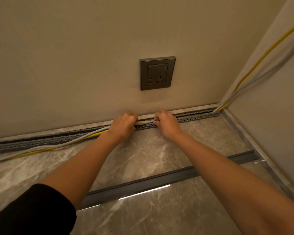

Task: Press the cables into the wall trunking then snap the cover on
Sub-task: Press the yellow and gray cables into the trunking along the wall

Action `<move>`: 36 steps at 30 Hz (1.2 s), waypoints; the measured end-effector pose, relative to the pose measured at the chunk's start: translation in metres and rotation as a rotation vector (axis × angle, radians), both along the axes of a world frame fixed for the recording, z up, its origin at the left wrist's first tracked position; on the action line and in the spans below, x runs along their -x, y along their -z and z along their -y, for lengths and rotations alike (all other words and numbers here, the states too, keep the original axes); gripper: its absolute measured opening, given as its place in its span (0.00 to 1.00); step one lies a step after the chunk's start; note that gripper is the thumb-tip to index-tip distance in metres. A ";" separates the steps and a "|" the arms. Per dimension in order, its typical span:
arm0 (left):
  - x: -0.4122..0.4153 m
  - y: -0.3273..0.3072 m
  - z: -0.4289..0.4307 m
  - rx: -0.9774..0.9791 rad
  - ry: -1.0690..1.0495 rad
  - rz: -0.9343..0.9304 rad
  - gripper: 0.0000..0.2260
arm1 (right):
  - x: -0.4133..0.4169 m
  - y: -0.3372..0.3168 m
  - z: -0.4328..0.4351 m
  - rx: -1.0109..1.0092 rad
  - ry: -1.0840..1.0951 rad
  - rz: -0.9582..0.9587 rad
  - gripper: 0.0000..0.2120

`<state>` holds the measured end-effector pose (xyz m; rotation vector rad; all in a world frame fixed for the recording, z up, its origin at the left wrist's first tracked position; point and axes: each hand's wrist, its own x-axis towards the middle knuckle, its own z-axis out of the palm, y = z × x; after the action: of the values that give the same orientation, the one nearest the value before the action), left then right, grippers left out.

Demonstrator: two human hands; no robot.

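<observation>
Both grips are closed on the cables (pixel 144 122): L hand (pixel 124 123) w/ fingers curled over them, R hand (pixel 165 122) pinching them just beside, a short bare stretch showing between the two.

Nearest, a dark sleeve (pixel 32 209) on the L arm. Next, the cover (pixel 143 183) lies loose on the floor (pixel 143 150), between the person and the hands, well apart from both, long axis approx parallel to the trunking (pixel 193 118).

Trunking runs along the floor's far edge at the foot of the wall (pixel 75 65), open, slotted side facing out. R of the R hand the cables sit inside the channel as far as the far-R corner, then climb the side wall. L of the L hand they lie out on the floor in front of the trunking, drifting further from it toward the L edge.

So the unseated length lies leftward along the trunking's axis; L hand is nearer it. Prob. next: work leftward, pressing in. Cover not yet fitted.

Socket (pixel 157 73) on the wall above the hands.
</observation>
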<state>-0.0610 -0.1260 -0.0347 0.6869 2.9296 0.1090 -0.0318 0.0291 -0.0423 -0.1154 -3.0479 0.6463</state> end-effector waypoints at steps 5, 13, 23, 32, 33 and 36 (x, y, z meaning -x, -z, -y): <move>-0.002 -0.003 0.000 -0.065 -0.009 -0.121 0.12 | 0.008 0.004 0.000 0.125 0.116 -0.025 0.06; 0.001 0.002 -0.007 -0.096 -0.052 -0.124 0.09 | 0.019 0.014 0.002 0.275 0.258 -0.022 0.08; 0.004 0.007 -0.007 -0.218 0.025 0.007 0.12 | 0.017 0.018 0.005 0.270 0.273 -0.083 0.06; -0.002 0.007 -0.031 -0.352 -0.287 -0.003 0.06 | 0.013 0.018 -0.001 0.253 0.190 -0.082 0.05; -0.002 0.008 -0.034 -0.336 -0.294 -0.015 0.05 | 0.011 0.018 -0.002 0.242 0.170 -0.084 0.05; 0.000 0.008 -0.031 -0.288 -0.335 0.036 0.08 | 0.007 0.019 -0.003 0.210 0.126 -0.093 0.05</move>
<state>-0.0612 -0.0951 -0.0427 0.2121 2.9937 0.5772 -0.0393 0.0317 -0.0612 -0.2704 -2.8484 0.9312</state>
